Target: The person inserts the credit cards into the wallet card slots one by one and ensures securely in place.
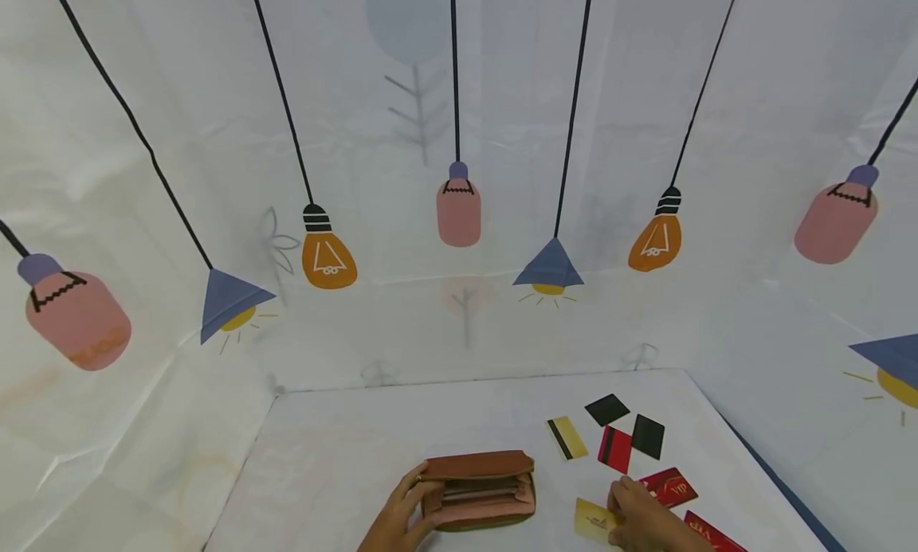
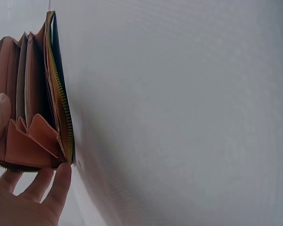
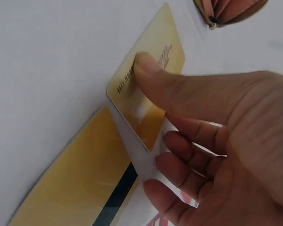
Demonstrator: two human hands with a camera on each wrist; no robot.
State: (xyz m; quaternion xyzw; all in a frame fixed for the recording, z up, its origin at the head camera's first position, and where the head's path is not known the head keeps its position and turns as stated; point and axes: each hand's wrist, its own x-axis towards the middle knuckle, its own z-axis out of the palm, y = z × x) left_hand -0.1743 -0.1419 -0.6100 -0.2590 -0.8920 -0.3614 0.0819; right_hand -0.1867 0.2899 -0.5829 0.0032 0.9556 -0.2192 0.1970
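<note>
A brown zip-around wallet (image 1: 479,464) stands unzipped on the white surface, its pink inner pockets facing me. My left hand (image 1: 403,510) grips its left end. The left wrist view shows the thumb on the wallet's inner side and fingertips along the end with folded gussets (image 2: 30,146). Right of the wallet, my right hand (image 1: 647,518) pinches a gold card (image 1: 593,522) by its edge. In the right wrist view the thumb lies across the card's printed face (image 3: 155,89), and it is tilted above the surface. Another gold card (image 3: 80,174) with a black stripe lies beside it.
Beyond my right hand lie a striped gold card (image 1: 569,438), two black cards (image 1: 607,409) (image 1: 649,436) and a striped red card (image 1: 615,449). Two red VIP cards (image 1: 670,487) (image 1: 710,530) lie around that hand. A white wall (image 1: 523,329) with painted lamps borders the table (image 1: 344,432).
</note>
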